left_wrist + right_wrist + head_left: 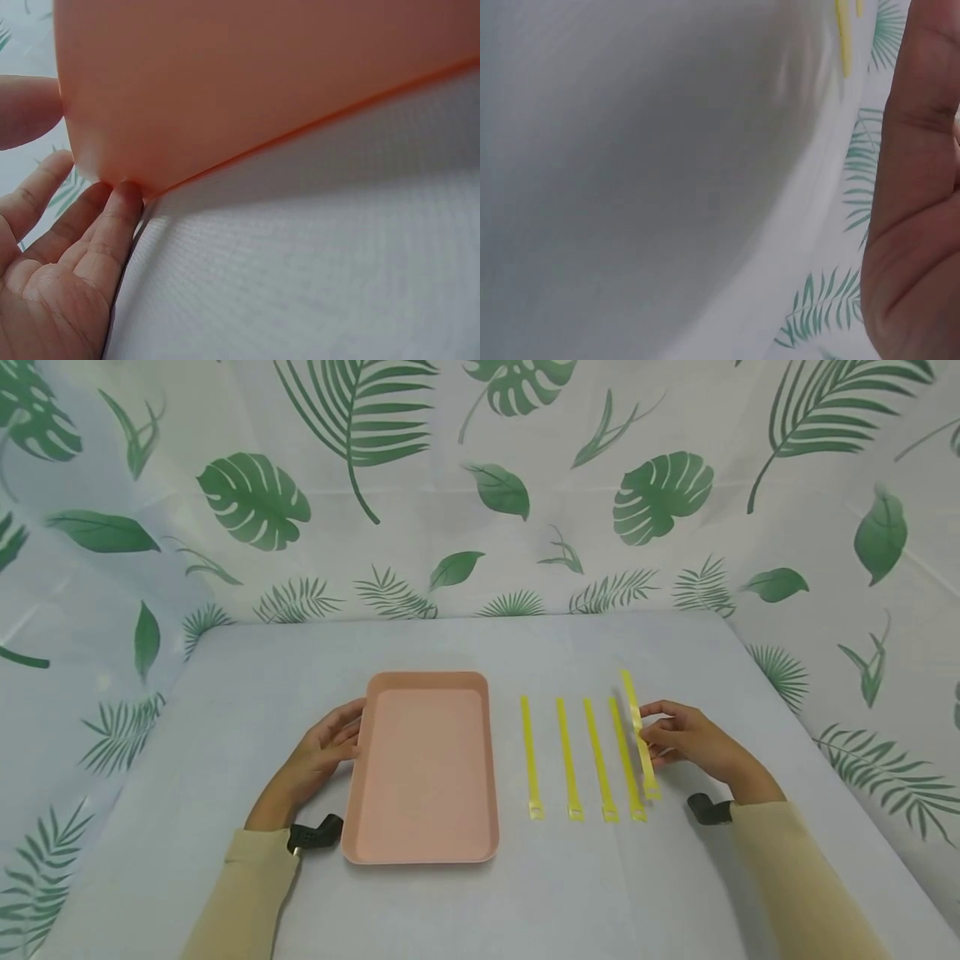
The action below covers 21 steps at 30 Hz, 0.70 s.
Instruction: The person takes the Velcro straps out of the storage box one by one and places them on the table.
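Observation:
A shallow pink tray [427,777] lies on the table with its long sides running away from me. My left hand [318,752] rests against the tray's left side, and in the left wrist view its fairly straight fingers [105,240] touch the outer wall. To the right, my right hand [697,747] pinches a yellow strap-like cable tie [647,772] with a slotted end, held slightly tilted. Several similar yellow cable ties [529,752] lie in a row between the tray and that hand. The right wrist view mostly misses the fingertips; one yellow strip [844,37] shows at its top.
A white cloth covers the table [300,652]. Behind and at both sides hangs a white curtain [450,527] printed with green leaves. Black wrist cameras [317,833] sit on both forearms, the left one close beside the tray's lower left edge.

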Available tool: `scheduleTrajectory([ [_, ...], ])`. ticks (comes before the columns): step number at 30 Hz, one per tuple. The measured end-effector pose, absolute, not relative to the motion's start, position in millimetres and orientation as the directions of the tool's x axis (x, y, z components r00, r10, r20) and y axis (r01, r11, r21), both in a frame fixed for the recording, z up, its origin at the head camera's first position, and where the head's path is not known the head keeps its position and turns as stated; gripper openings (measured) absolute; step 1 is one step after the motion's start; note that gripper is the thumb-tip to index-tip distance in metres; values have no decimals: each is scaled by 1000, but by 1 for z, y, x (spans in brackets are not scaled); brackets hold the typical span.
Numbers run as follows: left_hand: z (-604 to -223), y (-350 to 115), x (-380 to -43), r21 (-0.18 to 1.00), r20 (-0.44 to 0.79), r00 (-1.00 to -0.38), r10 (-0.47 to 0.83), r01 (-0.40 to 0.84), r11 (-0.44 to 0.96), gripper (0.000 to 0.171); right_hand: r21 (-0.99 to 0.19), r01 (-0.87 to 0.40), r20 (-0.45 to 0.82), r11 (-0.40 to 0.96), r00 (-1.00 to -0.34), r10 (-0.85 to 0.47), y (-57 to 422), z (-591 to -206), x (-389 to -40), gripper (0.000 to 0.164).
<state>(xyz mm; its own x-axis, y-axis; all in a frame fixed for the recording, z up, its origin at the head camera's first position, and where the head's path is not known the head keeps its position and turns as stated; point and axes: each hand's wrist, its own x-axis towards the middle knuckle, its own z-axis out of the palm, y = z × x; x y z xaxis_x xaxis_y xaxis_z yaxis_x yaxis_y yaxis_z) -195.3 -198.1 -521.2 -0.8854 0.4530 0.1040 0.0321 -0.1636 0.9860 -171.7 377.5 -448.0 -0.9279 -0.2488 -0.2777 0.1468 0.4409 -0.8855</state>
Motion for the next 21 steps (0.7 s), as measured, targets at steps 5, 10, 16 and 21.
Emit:
scheduleTrajectory([
  [5, -520, -198, -194, 987, 98, -888, 450, 27, -160, 74, -865, 217, -349, 453, -908, -231, 384, -451, -170, 51],
  [10, -520, -198, -195, 985, 109, -884, 455, 34, -170, 73, -844, 261, -394, 470, -894, -212, 389, -456, -169, 51],
  [16, -520, -197, -195, 985, 109, -885, 453, 34, -169, 73, -818, 292, -432, 496, -881, -193, 392, -461, -169, 51],
  [21, -520, -197, -195, 984, 113, -884, 454, 38, -172, 73, -806, 291, -438, 516, -879, -189, 392, -462, -169, 50],
])
